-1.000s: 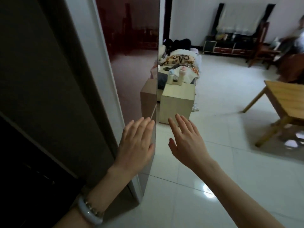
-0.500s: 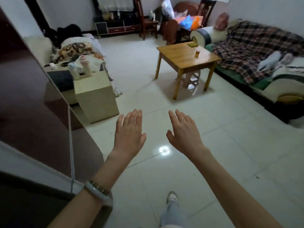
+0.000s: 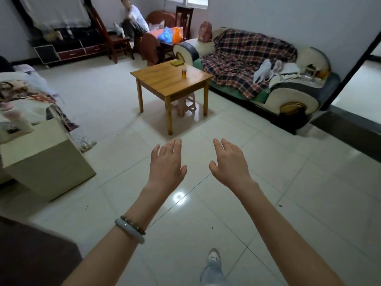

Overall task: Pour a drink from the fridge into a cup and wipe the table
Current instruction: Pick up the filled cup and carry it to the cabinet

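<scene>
A small wooden table (image 3: 162, 79) stands in the middle of the room on a tiled floor. On it sits a clear cup (image 3: 184, 73) holding an amber drink, and a yellow-green cloth (image 3: 176, 63) lies near its far edge. My left hand (image 3: 167, 164) and my right hand (image 3: 230, 162) are stretched out in front of me, side by side, palms down, fingers straight and empty, well short of the table. A dark corner of the fridge door (image 3: 31, 254) shows at the lower left.
A plaid-covered sofa (image 3: 253, 58) runs along the right wall. A cream box (image 3: 45, 159) and piled bedding sit at the left. A pink stool (image 3: 186, 105) stands under the table. A person (image 3: 134, 19) sits by chairs at the back.
My view has swung right, away from the fridge door and toward the room. My left hand has come off the door; both hands now hover over the floor, facing the table.
</scene>
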Motion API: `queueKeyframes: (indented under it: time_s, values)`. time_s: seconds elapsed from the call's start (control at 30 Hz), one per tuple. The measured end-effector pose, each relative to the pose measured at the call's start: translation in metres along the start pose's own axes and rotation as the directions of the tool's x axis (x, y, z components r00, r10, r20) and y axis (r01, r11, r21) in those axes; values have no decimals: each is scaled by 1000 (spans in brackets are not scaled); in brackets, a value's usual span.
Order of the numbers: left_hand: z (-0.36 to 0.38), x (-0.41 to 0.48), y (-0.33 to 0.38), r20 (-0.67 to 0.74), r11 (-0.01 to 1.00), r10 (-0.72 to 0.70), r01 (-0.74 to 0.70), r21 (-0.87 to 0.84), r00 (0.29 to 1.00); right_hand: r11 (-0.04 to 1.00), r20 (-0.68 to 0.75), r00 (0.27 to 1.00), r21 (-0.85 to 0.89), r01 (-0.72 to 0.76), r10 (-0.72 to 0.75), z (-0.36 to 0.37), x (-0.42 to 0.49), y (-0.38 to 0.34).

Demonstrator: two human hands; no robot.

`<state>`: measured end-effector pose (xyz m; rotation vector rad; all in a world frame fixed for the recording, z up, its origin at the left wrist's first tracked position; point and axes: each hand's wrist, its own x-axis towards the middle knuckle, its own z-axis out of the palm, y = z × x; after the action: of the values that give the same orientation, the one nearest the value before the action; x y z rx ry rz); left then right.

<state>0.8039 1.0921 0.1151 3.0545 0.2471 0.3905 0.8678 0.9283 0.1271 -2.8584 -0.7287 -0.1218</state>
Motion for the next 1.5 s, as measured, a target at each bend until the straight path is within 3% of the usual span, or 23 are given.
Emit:
queueKeyframes:
  time_s: [0.3, 0.63, 1.5]
  values:
    - [50, 131, 70, -4, 999, -29, 29, -40, 1000, 1000, 20, 1000, -7, -5, 5, -6, 101, 114]
    - [99, 241, 107, 46, 998, -16, 19, -58, 999, 999, 67, 997, 29, -31, 29, 11, 198, 190]
    - [220, 701, 66, 25, 998, -61, 62, -23, 998, 996, 28, 997, 64, 67, -69, 53, 662, 328]
